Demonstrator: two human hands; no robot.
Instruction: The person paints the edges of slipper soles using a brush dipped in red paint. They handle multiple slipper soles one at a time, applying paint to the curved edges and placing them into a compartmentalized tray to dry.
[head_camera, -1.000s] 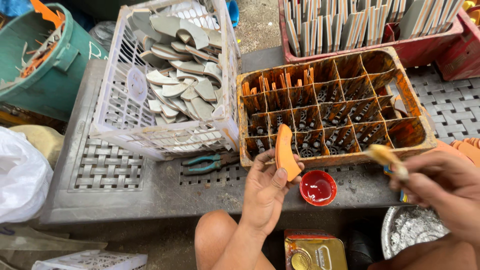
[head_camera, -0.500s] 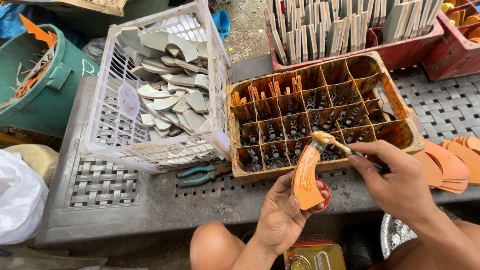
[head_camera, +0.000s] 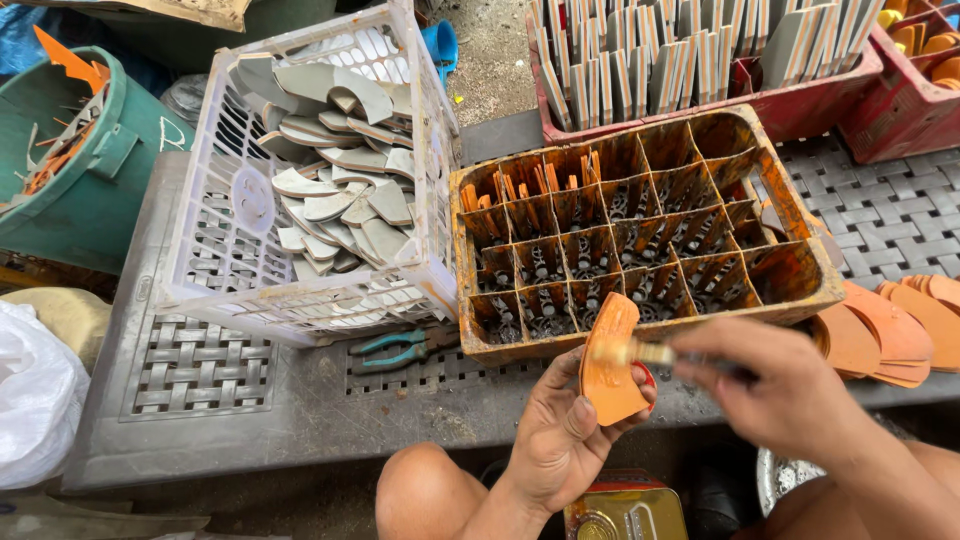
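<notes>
My left hand (head_camera: 563, 437) holds an orange curved piece (head_camera: 607, 362) upright by its lower edge, just in front of the orange divided crate (head_camera: 812, 270). My right hand (head_camera: 778, 388) grips a small brush (head_camera: 634, 352) whose blurred tip lies across the piece's face. A small red cup (head_camera: 646, 376) shows partly behind the piece. Several orange strips stand in the crate's far left compartments (head_camera: 520, 188).
A white basket (head_camera: 225, 240) of grey curved pieces stands left of the crate. Teal-handled pliers (head_camera: 398, 349) lie in front of it. Coated orange pieces (head_camera: 895, 325) are stacked at right. A green bucket (head_camera: 85, 170), red crates (head_camera: 800, 105) of strips and a yellow tin (head_camera: 625, 510) surround.
My left hand has turned the orange piece more upright and drawn it nearer. My right hand has brought the brush from the right onto its face.
</notes>
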